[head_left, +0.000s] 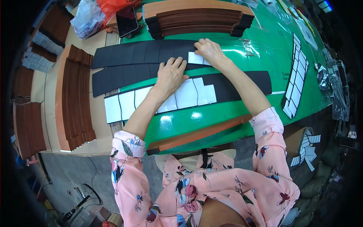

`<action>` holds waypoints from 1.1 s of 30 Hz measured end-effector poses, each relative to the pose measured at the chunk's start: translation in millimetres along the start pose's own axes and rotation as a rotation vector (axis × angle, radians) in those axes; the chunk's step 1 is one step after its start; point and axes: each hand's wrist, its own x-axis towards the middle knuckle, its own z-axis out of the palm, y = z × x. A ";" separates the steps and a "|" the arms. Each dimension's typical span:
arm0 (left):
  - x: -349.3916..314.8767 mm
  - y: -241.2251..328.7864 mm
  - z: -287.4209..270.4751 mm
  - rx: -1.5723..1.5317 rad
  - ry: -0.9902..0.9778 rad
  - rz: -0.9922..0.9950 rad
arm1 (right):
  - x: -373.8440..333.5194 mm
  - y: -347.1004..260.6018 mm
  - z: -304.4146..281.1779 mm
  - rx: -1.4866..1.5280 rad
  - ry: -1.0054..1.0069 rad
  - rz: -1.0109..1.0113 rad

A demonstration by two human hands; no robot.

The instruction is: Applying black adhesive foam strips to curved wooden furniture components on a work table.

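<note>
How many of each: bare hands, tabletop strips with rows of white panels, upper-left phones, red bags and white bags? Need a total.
Hands: 2 (left hand, right hand)
White-panelled strips: 2 (front strip, right-edge strip)
Phone: 1
Red bag: 1
White bag: 1
Total: 7

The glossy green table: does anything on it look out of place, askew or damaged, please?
Mainly the curved strip of white pieces edged in black: at the right of the table, it lies roughly crosswise to the long, flat black strips. Perhaps it is set aside. No clear spill or damage shows.
</note>
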 end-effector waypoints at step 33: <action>-49.2 218.4 -21.4 -0.544 0.100 -0.147 | -272.4 -29.8 -125.7 0.659 0.145 0.359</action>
